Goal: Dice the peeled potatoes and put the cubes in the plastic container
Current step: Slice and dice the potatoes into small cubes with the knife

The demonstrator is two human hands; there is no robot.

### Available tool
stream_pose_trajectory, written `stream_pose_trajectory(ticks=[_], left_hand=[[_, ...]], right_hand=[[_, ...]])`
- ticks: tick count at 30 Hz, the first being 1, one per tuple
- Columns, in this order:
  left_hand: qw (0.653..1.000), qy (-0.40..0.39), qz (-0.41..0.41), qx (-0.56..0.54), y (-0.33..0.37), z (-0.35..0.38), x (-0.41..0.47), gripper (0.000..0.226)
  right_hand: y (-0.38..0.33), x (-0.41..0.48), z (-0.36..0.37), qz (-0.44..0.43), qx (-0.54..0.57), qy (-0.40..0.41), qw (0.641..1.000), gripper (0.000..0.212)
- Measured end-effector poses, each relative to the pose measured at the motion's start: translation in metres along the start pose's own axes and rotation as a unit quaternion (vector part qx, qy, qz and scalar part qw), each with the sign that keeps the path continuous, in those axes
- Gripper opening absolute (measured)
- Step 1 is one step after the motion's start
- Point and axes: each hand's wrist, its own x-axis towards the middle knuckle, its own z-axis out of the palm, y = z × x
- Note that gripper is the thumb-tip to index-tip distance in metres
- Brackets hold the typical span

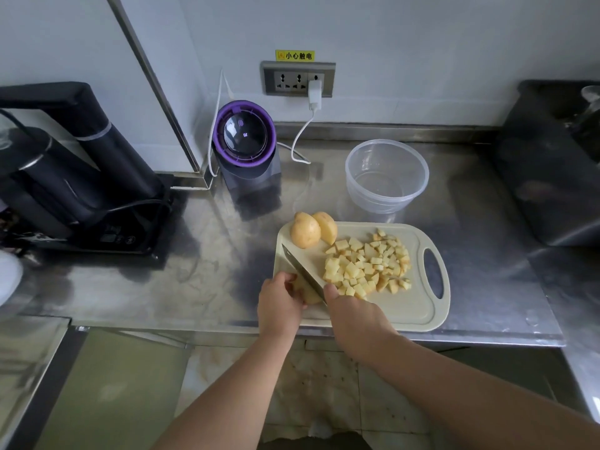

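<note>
Fingers (283,281) of the left hand (280,303) curl over a potato piece (307,297) at the near left corner of the cutting board (406,308), pinning it down. The right hand (352,316) is wrapped tightly round the handle of a knife (303,270); the handle is hidden in the fist. The blade slants away to the left, its edge against the held piece just beside the left fingertips. Right of the blade, potato cubes (370,264) lie heaped mid-board. A whole potato (304,231) and a half potato (327,226) touch at the far left corner. Beyond the board, apart from it, the plastic container (357,186) stands upright on the steel counter (194,271). A purple-rimmed blender (245,138) stands by the wall, below a wall socket (298,80).
</note>
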Motion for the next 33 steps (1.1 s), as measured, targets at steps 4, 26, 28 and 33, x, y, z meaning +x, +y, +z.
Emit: stream_pose_trajectory(ticks=[4, 26, 28, 33], left_hand=[[1.000, -0.006, -0.010, -0.027, 0.005, -0.002, -0.003, 0.020], [0.997, -0.009, -0.047, -0.067, 0.021, -0.014, -0.013, 0.019], [0.998, -0.009, -0.043, -0.049, 0.020, -0.013, -0.013, 0.014], [0.999, -0.009, -0.041, -0.030, 0.020, -0.013, -0.013, 0.011]], right_hand=[[0.003, -0.010, 0.000, -0.015, 0.008, 0.033, 0.999, 0.048], [-0.004, -0.005, 0.005, -0.017, -0.020, -0.002, 1.000, 0.056], [-0.005, -0.001, 0.004, -0.013, -0.012, -0.007, 1.000, 0.051], [-0.008, 0.005, 0.004, 0.001, 0.003, 0.002, 1.000, 0.050]])
